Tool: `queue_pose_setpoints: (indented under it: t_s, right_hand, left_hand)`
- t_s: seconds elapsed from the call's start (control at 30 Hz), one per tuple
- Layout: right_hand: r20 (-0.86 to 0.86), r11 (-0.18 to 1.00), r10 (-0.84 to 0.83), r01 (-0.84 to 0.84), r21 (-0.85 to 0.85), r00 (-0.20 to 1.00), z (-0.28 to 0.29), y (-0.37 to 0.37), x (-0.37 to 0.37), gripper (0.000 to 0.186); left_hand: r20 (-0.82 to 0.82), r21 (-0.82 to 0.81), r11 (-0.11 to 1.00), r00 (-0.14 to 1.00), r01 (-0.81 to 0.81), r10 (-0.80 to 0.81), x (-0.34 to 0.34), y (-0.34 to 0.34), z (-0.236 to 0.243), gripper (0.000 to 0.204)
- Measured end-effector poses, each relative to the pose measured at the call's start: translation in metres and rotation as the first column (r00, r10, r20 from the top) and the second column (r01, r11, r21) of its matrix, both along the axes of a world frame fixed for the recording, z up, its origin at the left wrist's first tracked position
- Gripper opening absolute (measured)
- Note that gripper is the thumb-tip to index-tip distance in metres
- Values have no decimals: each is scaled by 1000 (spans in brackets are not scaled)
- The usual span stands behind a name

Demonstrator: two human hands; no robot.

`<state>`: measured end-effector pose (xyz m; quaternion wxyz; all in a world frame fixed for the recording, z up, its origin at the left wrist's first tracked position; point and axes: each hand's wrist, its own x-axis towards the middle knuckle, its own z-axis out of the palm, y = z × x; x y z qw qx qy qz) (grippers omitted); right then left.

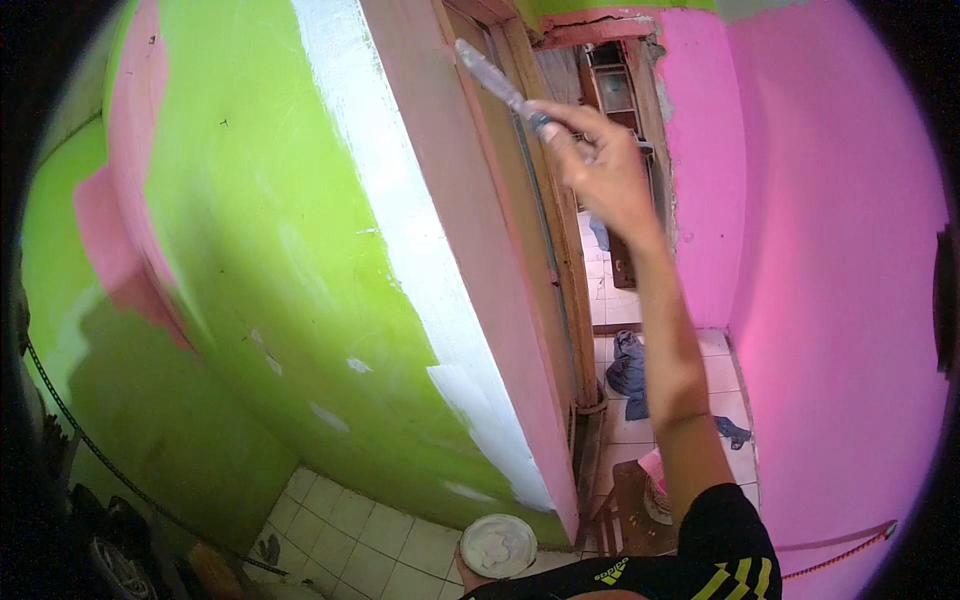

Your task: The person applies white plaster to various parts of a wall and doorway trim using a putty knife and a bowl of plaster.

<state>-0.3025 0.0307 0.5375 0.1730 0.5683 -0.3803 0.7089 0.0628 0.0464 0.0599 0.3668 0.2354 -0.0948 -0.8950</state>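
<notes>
My right hand is raised and closed around the handle of a putty knife. Its whitish blade points up and left, in front of the pinkish-brown side of the wall corner; whether it touches cannot be told. Low in the view, a round white tub of white paste is held by my left hand, mostly hidden beneath it. A broad white coat runs down the edge of the green wall, which also has small white patches.
Right of the corner is a wooden door frame, with a room beyond. A pink wall rises at the right. Dark cloth lies on the tiled floor, near a brown stool. A dark cord hangs at the lower left.
</notes>
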Motion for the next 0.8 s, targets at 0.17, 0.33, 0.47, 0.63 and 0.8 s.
queue_pose_setpoints:
  t_s: [0.17, 0.33, 0.47, 0.63, 0.8]
  right_hand:
    - [-165, 975, -203, 214, 50, 965, 45, 14, -31, 25]
    - [-328, 944, -321, 327, -38, 889, 59, 4, -41, 26]
    - [-364, 937, -322, 350, 11, 874, 57, 14, -33, 27]
    - [-428, 954, -258, 299, 30, 866, 54, 14, -43, 28]
    - [-465, 939, -238, 324, 114, 853, 48, 27, -52, 28]
  left_hand:
    - [1, -6, 1000, 1000, 3, -3, 4, 1, -3, 72]
    - [-1, 0, 1000, 1000, 9, -9, 4, 2, -5, 72]
    - [-2, -1, 1000, 1000, 4, -4, 3, 1, -7, 72]
    - [-3, -6, 1000, 1000, 15, -15, -3, -2, -6, 71]
    - [5, -4, 1000, 1000, 9, -9, -4, -5, -5, 71]
